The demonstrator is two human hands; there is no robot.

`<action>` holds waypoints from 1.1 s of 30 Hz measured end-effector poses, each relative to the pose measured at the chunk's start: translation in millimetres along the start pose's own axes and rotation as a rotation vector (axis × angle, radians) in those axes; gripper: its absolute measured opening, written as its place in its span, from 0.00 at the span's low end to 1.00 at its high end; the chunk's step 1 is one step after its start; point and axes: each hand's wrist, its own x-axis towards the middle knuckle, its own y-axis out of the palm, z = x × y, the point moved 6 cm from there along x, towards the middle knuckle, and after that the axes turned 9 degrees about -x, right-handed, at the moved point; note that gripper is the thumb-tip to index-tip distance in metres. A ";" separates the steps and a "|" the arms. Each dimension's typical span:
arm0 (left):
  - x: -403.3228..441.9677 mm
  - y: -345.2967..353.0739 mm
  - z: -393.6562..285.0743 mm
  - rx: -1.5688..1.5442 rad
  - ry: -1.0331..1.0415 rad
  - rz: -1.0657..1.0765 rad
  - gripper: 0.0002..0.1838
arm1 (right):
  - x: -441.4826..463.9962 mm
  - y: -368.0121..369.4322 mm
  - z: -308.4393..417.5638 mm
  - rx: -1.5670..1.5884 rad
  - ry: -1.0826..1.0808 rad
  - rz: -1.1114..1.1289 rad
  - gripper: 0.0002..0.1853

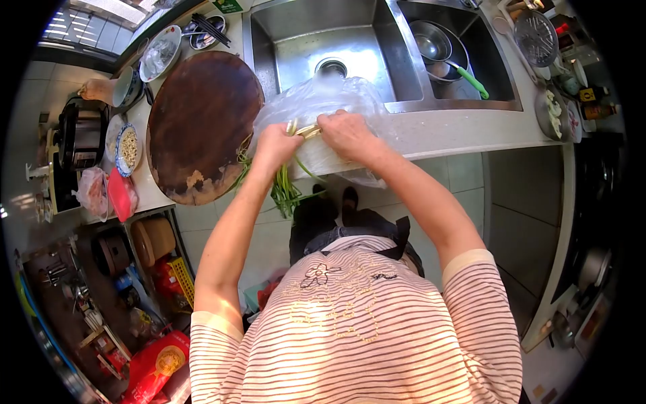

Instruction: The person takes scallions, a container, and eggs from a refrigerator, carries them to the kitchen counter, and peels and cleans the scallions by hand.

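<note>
My left hand [278, 145] is closed around a bunch of long thin greens [285, 191]. Their pale stem ends poke out above the fist, and the green leaves hang below it over the counter's front edge. Close by on the right, my right hand [347, 133] pinches the tips of the pale stems with thumb and fingers. Under both hands a clear plastic bag [316, 99] is spread across the counter, partly over the sink's front rim. Just left of my left hand a large round wooden chopping board [202, 121] overhangs the counter edge.
Behind the bag is a steel sink [316, 27]; its right basin holds pans and a green-handled utensil [471, 79]. A bowl of chopped pieces [127, 149] and a red bag [122, 195] sit left of the board. A bowl with greens [553, 111] stands far right.
</note>
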 end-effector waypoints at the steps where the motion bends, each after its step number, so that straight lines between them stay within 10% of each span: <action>1: -2.4 2.2 -7.5 0.053 0.009 -0.032 0.11 | 2.0 -2.4 -1.6 0.029 0.056 0.020 0.05; 6: -2.8 12.1 -18.9 -0.053 0.075 -0.081 0.10 | 9.9 -1.9 -6.5 0.093 0.298 0.199 0.07; 18: -1.1 -8.3 17.9 -0.781 -0.290 0.180 0.13 | -3.1 -37.2 13.3 0.027 0.017 -0.297 0.11; 33: -0.7 -7.3 14.7 -0.841 -0.248 0.205 0.09 | 3.7 -39.5 32.3 0.225 0.044 -0.315 0.03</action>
